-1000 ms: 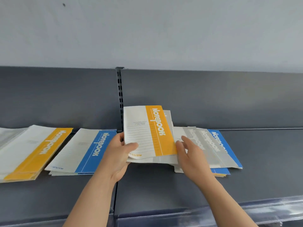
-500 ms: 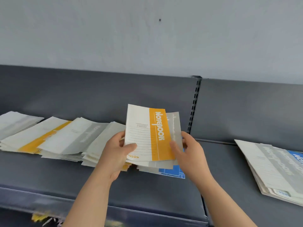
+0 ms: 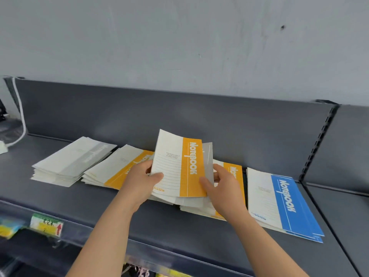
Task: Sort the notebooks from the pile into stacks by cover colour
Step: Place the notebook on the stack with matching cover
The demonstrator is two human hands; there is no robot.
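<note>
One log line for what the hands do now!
left hand: holds orange notebook | right hand: pinches orange notebook and grey notebook behind it

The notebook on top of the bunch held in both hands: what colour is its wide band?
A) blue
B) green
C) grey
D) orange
D: the top notebook, gripped by the left hand and the right hand, has an orange band with white lettering.

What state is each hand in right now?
Left hand: closed, gripping the orange notebook by its left edge.
Right hand: closed, pinching the orange notebook and the grey notebook behind it.
</note>
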